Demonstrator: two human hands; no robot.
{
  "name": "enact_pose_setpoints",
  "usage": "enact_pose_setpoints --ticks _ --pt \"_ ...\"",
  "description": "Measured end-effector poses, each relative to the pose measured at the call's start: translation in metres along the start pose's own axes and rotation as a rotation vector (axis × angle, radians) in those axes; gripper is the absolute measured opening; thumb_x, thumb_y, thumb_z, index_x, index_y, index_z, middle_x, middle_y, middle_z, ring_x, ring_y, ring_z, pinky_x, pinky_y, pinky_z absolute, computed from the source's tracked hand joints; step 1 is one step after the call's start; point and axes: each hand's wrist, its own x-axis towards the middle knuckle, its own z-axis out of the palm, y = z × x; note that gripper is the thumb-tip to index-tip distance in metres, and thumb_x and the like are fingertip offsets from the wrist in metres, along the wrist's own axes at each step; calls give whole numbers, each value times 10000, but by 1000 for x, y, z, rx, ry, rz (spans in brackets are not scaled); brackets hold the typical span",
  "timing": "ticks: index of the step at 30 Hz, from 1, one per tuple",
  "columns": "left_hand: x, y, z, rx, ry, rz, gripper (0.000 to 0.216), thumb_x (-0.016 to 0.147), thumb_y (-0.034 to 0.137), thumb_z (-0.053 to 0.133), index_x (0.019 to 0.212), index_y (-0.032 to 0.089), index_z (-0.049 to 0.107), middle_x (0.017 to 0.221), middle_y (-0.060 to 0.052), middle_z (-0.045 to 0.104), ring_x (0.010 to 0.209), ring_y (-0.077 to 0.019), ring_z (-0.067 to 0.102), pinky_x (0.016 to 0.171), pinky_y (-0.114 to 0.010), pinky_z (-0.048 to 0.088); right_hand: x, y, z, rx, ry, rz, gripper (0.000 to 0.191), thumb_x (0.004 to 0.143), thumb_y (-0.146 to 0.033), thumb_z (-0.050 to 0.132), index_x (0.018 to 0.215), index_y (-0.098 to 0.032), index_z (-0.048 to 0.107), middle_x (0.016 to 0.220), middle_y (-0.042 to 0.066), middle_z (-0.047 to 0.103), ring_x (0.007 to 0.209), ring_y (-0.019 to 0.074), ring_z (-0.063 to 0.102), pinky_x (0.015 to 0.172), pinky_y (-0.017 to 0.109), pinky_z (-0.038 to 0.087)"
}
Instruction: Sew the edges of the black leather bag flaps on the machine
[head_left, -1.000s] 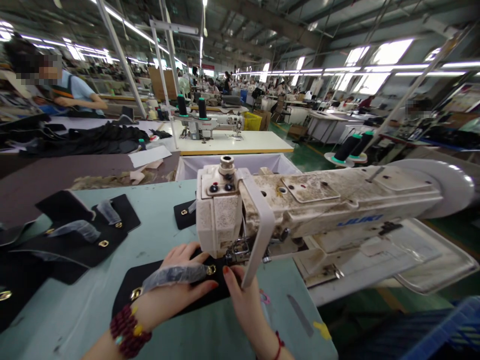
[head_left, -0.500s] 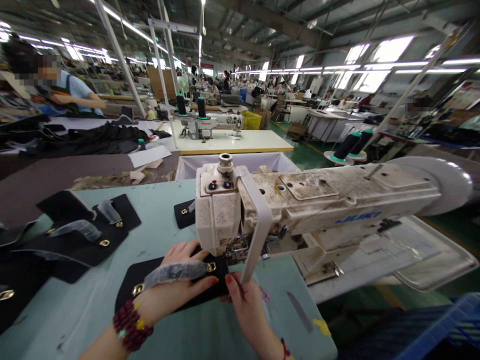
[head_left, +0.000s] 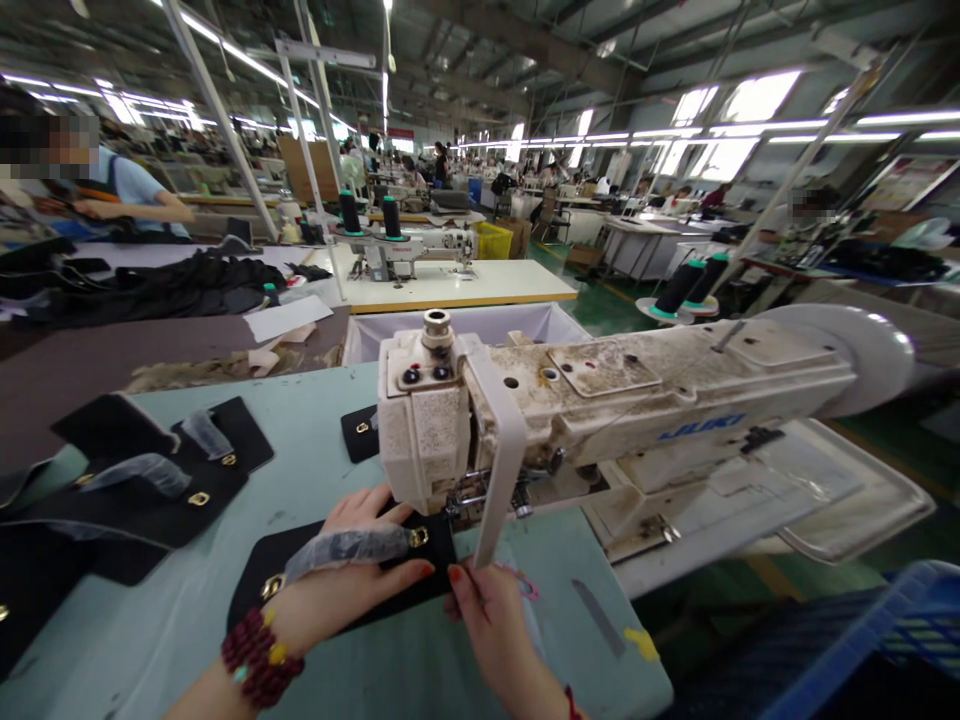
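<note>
A black panel (head_left: 251, 565) lies on the green work surface, its right end close to the needle area of a white sewing machine (head_left: 592, 365). Gold fittings fix a plastic-wrapped handle (head_left: 352, 547) to it. My left hand (head_left: 356, 590) passes beneath that handle and rests flat on the panel, thumb and fingers spread. At the panel's right edge, my right hand (head_left: 499, 615) pinches the material between thumb and fingers. The machine's pale guard bar (head_left: 501, 480) comes down just above this hand. Where the needle meets the panel is hard to make out.
More black panels with wrapped handles (head_left: 199, 497) lie to the left. Another small black piece (head_left: 361, 432) sits behind the machine head. Scissors with pink grips (head_left: 529, 588) and a grey blade (head_left: 596, 615) are at right. A blue basket (head_left: 862, 640) stands lower right.
My view has turned slightly right, so the surroundings sit further left and more of the blue basket shows. Both hands keep nearly the same hold on the panel.
</note>
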Motion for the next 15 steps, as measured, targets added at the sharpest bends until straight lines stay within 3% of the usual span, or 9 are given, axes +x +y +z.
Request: enact_pose_setpoints --ticks 7,15 --pt "3 -6 3 -34 -14 27 405 860 532 514 1169 292 616 1091 -59 671 991 -262 609 849 -415 507 8 -8 -2 -161 77 -73 466 947 -394 382 553 -159 462 508 6 477 511 80 439 530 217 256" --pt "13 -6 -7 -71 -6 33 342 843 531 534 1014 270 674 1082 -43 674 946 -240 616 844 -368 507 13 -16 0 12 28 41 475 922 -462 357 542 -175 354 478 -11 397 469 71 370 483 208 237"
